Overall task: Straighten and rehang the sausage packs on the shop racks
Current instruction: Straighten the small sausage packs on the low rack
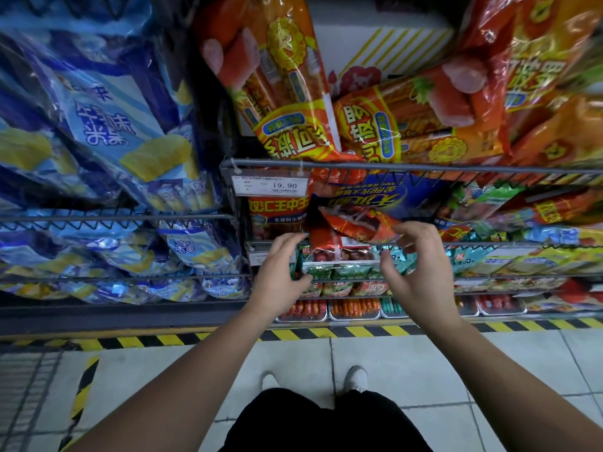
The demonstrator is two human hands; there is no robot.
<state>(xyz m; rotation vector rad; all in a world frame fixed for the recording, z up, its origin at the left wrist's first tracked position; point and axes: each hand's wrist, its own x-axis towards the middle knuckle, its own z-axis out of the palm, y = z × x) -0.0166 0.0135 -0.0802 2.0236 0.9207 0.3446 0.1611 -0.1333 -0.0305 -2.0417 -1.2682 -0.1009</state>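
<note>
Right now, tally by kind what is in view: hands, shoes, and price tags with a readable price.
Hands: 2, left hand and right hand
Shoes: 2
Price tag, reading 19.90: 1
Total: 5

"19.90" on price tag

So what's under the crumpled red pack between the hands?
A red windowed pack of dark sausages lies under the crumpled pack, with green packs lower down. Its top edge is covered, so whether it hangs on a hook cannot be seen.
</note>
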